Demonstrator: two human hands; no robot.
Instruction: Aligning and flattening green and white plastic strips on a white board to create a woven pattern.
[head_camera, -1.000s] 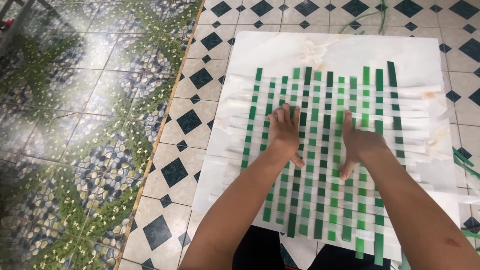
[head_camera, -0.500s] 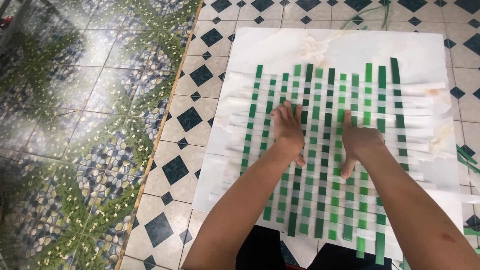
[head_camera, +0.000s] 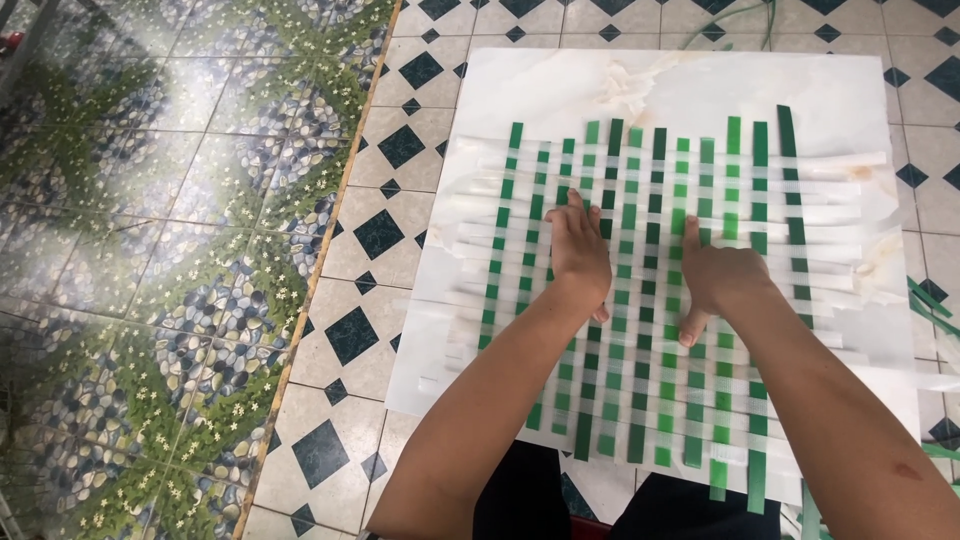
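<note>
A mat woven of green upright strips and translucent white cross strips (head_camera: 640, 170) lies on a white marbled board (head_camera: 620, 85) on the floor. My left hand (head_camera: 578, 250) rests flat on the weave's middle, fingers together and pointing away from me. My right hand (head_camera: 715, 278) lies flat beside it on the right, fingers on the strips and thumb pointing toward me. Neither hand holds anything. The loose white strip ends (head_camera: 850, 185) stick out past the green ones on both sides.
The board sits on white floor tiles with dark diamond insets (head_camera: 380, 235). To the left runs a floor of pebble-and-flower patterned tiles (head_camera: 150, 250). Loose green strips (head_camera: 930, 300) lie at the board's right edge. My dark-clothed knees (head_camera: 530, 500) are at the bottom.
Both hands stay pressed on the weave in about the same spots; the view has shifted only slightly.
</note>
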